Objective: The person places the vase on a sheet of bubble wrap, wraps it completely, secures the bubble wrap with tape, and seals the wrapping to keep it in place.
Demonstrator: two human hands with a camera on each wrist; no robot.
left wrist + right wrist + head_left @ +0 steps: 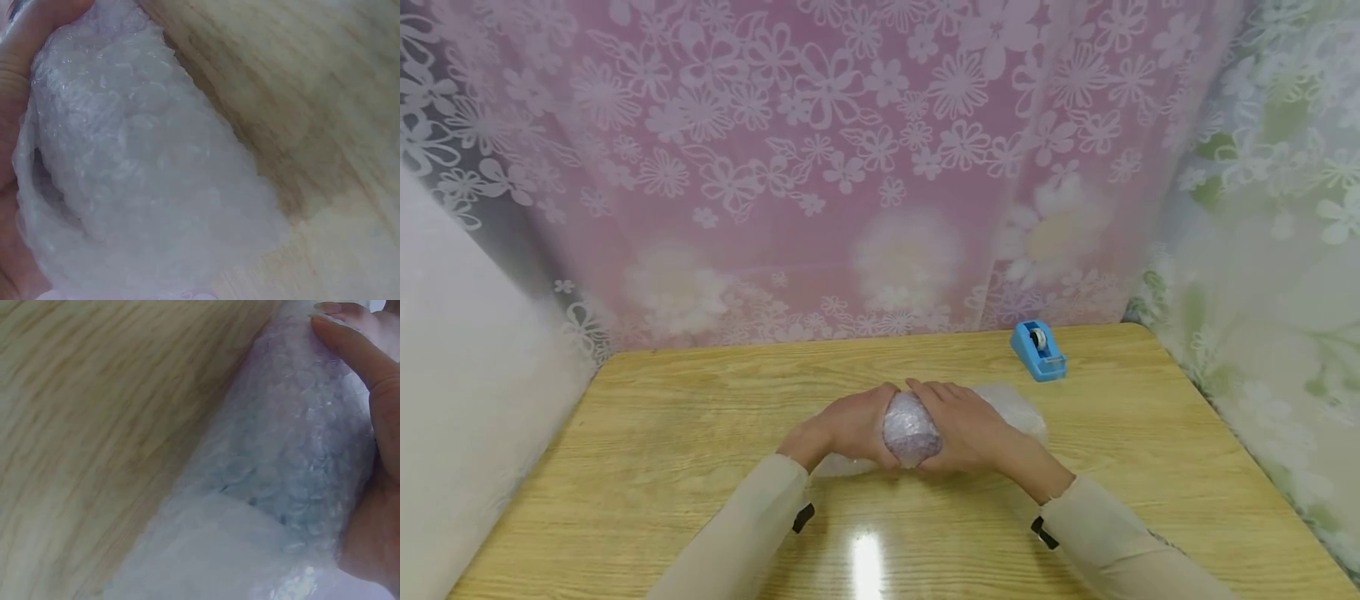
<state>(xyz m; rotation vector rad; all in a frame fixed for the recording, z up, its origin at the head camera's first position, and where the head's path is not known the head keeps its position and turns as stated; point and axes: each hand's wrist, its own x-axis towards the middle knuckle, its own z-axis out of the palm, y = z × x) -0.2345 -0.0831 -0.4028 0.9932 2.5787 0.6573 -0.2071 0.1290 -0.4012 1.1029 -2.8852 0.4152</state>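
A bundle in bubble wrap (912,431), with a rounded, pale purplish middle, lies across the front half of the table. My left hand (853,427) grips it from the left and my right hand (970,429) from the right, the fingers curved over it. Loose ends of clear wrap stick out past both hands. In the left wrist view the layered bubble wrap (144,156) fills much of the picture, with the thumb along its upper edge. Bluish and purple tints show through the wrap (281,437) in the right wrist view; what is inside cannot be made out.
A blue tape dispenser (1039,350) with a roll in it stands near the back right of the wooden table (700,392). Flowered curtains (805,167) hang behind and at the right side. A white surface (467,358) borders the left.
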